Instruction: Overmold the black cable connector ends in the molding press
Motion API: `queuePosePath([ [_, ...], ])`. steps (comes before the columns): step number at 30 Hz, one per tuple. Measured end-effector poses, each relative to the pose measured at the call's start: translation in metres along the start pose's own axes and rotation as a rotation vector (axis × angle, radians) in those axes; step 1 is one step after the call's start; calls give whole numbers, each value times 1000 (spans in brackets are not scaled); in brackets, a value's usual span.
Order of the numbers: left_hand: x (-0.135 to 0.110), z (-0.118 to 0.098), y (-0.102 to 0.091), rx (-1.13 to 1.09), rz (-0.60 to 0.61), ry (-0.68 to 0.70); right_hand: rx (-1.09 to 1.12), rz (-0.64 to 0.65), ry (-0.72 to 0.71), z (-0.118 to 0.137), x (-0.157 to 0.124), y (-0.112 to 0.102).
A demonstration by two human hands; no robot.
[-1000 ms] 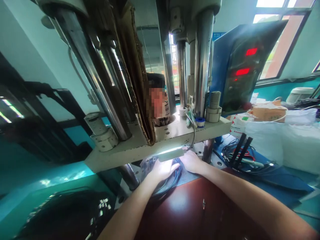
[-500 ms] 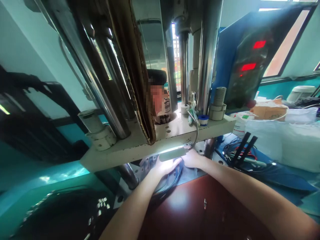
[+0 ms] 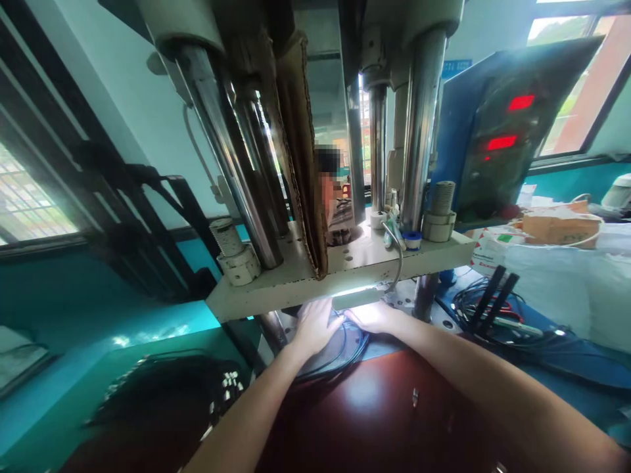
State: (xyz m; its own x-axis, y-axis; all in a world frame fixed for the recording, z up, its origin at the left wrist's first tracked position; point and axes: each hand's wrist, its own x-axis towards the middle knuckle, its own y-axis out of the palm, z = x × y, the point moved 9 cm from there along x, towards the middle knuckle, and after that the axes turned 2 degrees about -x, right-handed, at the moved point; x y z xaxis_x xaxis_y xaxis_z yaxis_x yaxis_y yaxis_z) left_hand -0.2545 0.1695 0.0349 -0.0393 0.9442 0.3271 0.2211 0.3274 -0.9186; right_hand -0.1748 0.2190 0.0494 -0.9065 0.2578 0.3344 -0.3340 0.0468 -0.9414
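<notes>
My left hand (image 3: 315, 330) reaches under the light-coloured press plate (image 3: 276, 297), its thumb bent toward the right hand and its fingertips partly hidden by the plate and lamp. Beside it, my right hand (image 3: 373, 318) is closed, with its fingertips pointing left and nearly meeting the left thumb. Glare and the lamp hide what lies between the fingers. A lit work lamp (image 3: 359, 299) hangs just above both hands. Below them a coil of dark cable (image 3: 352, 355) lies at the machine's lower plate, its strands rising toward the fingers.
Steel columns (image 3: 419, 131) and an upright cardboard sheet (image 3: 308, 164) stand above the plate. At right are a control panel (image 3: 513, 131) and cables (image 3: 473, 295). A small metal piece (image 3: 415, 397) lies on the reddish-brown table (image 3: 365, 420). Black cables (image 3: 167, 387) lie left; a person is behind.
The view has shifted, so the machine sits further right in the picture. My left fingers have moved up toward the plate's edge at the left of the lamp; both hands stay together.
</notes>
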Motion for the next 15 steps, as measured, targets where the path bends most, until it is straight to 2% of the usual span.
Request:
queuePosePath([
  [4,1,-15,7,8,7,94,30,18,8,6,3,-2],
  [11,4,-8,12,-29,-23,15,109,39,88,5,9,-1],
  [15,10,-5,11,-61,26,-25,138,24,127,2,13,1],
])
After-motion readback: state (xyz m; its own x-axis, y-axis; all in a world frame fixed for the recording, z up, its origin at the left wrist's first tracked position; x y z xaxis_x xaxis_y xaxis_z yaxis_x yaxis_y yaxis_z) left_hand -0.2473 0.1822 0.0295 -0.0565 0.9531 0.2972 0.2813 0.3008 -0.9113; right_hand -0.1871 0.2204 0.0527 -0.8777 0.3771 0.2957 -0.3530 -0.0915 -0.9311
